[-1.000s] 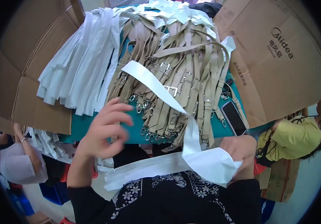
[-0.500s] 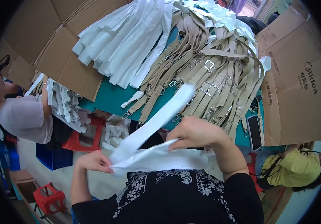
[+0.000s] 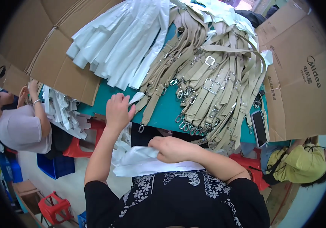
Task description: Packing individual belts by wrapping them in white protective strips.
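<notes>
My right hand (image 3: 174,149) is closed on a crumpled white plastic sleeve (image 3: 155,165), which lies across my lap against my black shirt. Up at the table's near edge, my left hand (image 3: 119,112) reaches forward with thumb and fingers apart. Its fingertips are beside the small white-wrapped end (image 3: 136,98) of a beige strap; whether they touch it I cannot tell. Many beige straps (image 3: 208,87) with silver buckles and snap hooks are heaped on the green table (image 3: 159,117). Left of them, long white sleeves (image 3: 121,41) lie fanned out in a pile.
A phone (image 3: 259,128) lies at the table's right edge. Cardboard (image 3: 299,76) stands on the right, more cardboard (image 3: 64,57) on the left. Co-workers sit at either side, one in lilac (image 3: 22,127), one in yellow (image 3: 299,167). Red stools (image 3: 54,207) and a blue bin (image 3: 56,165) stand on the floor.
My left hand has let go of the white sleeve and moved up to the table edge. The sleeve's raised, blurred part has come down. My right hand has shifted slightly left and down, still holding it.
</notes>
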